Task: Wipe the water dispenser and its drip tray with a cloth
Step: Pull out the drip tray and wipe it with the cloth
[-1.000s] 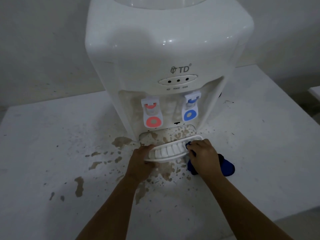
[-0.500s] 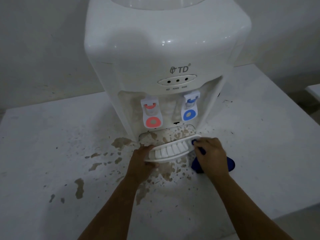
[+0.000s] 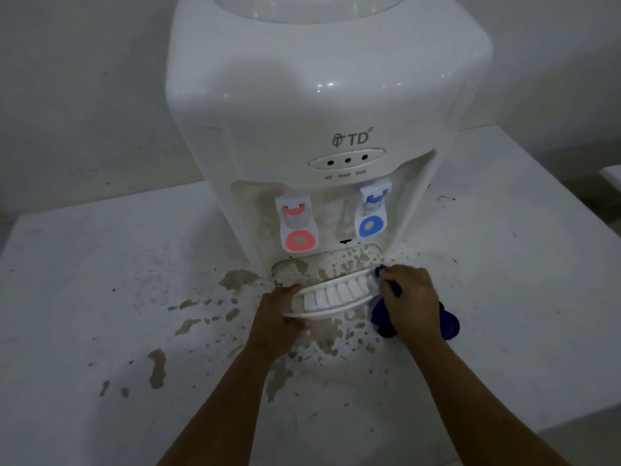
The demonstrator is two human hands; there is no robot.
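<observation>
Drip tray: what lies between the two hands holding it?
In the head view, only the white slotted drip tray spans from the left hand to the right hand.

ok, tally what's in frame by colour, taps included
White: 3, the water dispenser, the drip tray, the table
Blue: 2, the cold tap, the cloth in the right hand
Red: 1, the hot tap
Total: 6

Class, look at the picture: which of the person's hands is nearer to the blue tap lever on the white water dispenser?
Right. The right hand, holding the blue cloth, sits just below the blue tap lever; the left hand grips the white drip tray's far end.
</observation>
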